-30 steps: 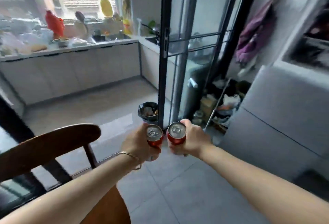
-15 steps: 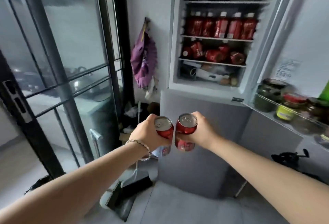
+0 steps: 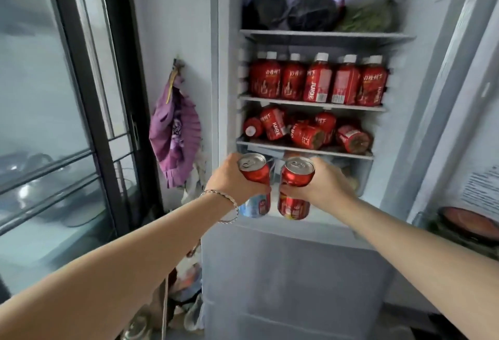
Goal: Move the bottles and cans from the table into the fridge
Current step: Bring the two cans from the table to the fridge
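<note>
My left hand [image 3: 232, 180] grips a red can [image 3: 255, 171] with a silver top, and my right hand [image 3: 324, 186] grips a second red can [image 3: 297, 175]. Both cans are upright, side by side, just in front of the open fridge [image 3: 221, 69], level with its lowest compartment. Inside, one shelf holds a row of upright red juice bottles [image 3: 318, 80] with white caps. The shelf below holds several red bottles lying down [image 3: 307, 132].
The fridge door [image 3: 464, 113] stands open on the right, with jars [image 3: 464, 223] in its rack. Dark bagged items [image 3: 313, 10] fill the top shelf. A purple bag [image 3: 175, 134] hangs on the wall at left, beside a black-framed glass door [image 3: 81, 96]. Clutter lies on the floor below.
The view has swung from the kitchen round to the open fridge and closed in on it. Both hands, each still holding its can, have risen toward the lower shelves.
</note>
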Motion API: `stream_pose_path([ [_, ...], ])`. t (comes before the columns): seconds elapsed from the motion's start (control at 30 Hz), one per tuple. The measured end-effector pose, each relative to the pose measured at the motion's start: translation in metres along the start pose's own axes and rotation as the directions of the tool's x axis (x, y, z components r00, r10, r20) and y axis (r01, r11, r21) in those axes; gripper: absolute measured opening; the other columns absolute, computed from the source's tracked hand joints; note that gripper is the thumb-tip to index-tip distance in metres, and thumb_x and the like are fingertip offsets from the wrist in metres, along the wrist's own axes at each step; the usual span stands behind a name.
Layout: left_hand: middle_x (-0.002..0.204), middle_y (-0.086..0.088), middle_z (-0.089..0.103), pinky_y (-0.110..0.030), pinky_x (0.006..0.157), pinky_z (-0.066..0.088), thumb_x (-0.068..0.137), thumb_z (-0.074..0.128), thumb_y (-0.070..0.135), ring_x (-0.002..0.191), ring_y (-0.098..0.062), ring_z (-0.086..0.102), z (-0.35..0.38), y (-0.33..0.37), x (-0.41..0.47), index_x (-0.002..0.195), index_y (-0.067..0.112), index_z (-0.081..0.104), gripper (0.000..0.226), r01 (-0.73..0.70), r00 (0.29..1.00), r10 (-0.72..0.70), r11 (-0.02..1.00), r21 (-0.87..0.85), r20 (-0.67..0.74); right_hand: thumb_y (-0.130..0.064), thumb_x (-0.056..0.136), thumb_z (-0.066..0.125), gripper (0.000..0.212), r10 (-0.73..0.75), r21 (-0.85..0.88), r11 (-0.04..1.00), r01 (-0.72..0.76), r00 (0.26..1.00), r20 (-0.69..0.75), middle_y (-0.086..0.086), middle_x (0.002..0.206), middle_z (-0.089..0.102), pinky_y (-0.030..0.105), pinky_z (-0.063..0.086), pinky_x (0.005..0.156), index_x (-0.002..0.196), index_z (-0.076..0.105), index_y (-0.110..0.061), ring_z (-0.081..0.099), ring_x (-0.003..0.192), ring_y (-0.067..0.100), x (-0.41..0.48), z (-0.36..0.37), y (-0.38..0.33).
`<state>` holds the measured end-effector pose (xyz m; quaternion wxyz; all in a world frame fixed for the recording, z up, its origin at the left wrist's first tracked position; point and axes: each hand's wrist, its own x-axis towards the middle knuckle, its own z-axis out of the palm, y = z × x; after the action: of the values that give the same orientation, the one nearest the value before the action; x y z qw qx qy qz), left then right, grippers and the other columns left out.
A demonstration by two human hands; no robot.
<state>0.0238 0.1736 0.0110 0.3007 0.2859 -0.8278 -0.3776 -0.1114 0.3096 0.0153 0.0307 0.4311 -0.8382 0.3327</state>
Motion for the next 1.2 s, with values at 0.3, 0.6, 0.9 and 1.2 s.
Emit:
stream_pose_path([
  [0.3, 0.081, 0.025, 0.054, -0.017, 0.060, 0.043, 0.057, 0.081, 0.033, 0.072, 0.003, 0.052, 0.045, -0.022, 0.176, 0.099, 0.044, 0.039, 0.060, -0.170, 0.985, 0.167, 0.981, -0.090, -0.040, -0.059, 0.056, 0.078, 0.067, 0.130, -0.007, 0.991, -0.135, 0.965, -0.226, -0.010, 0.099, 0.065, 0.030, 0.051, 0.070, 0.108, 0.051, -0.025, 0.063, 0.089, 0.014, 0.152, 0.026, 0.040],
  [0.6, 0.085, 0.023, 0.056, -0.026, 0.075, 0.046, 0.060, 0.075, 0.041, 0.089, -0.009, 0.059, 0.079, -0.029, 0.269, 0.116, 0.043, 0.038, 0.067, -0.251, 0.968, 0.252, 0.963, -0.101, -0.003, -0.072, 0.055, 0.061, 0.080, 0.075, -0.149, 0.980, -0.134, 0.936, -0.345, 0.001, 0.102, 0.064, 0.031, 0.049, 0.070, 0.115, 0.048, -0.021, 0.061, 0.091, 0.021, 0.246, 0.045, 0.069],
  [0.9, 0.111, 0.015, 0.056, -0.026, 0.080, 0.049, 0.067, 0.078, 0.035, 0.099, -0.006, 0.057, 0.092, -0.045, 0.293, 0.133, 0.037, 0.027, 0.083, -0.257, 0.964, 0.265, 0.953, -0.161, 0.029, -0.068, 0.063, 0.053, 0.086, 0.047, -0.080, 0.994, -0.071, 0.962, -0.267, 0.009, 0.124, 0.052, 0.042, 0.040, 0.100, 0.134, 0.041, -0.020, 0.049, 0.115, 0.028, 0.273, 0.052, 0.092],
  [1.2, 0.135, 0.000, 0.040, -0.038, 0.100, 0.041, 0.074, 0.071, 0.037, 0.122, -0.016, 0.042, 0.113, -0.051, 0.279, 0.143, 0.035, 0.009, 0.093, -0.223, 0.975, 0.216, 0.952, -0.211, -0.058, -0.064, 0.082, 0.034, 0.072, -0.047, -0.125, 0.992, 0.027, 0.987, -0.155, 0.009, 0.131, 0.051, 0.043, 0.041, 0.098, 0.145, 0.021, -0.030, 0.049, 0.117, 0.031, 0.282, 0.045, 0.097],
])
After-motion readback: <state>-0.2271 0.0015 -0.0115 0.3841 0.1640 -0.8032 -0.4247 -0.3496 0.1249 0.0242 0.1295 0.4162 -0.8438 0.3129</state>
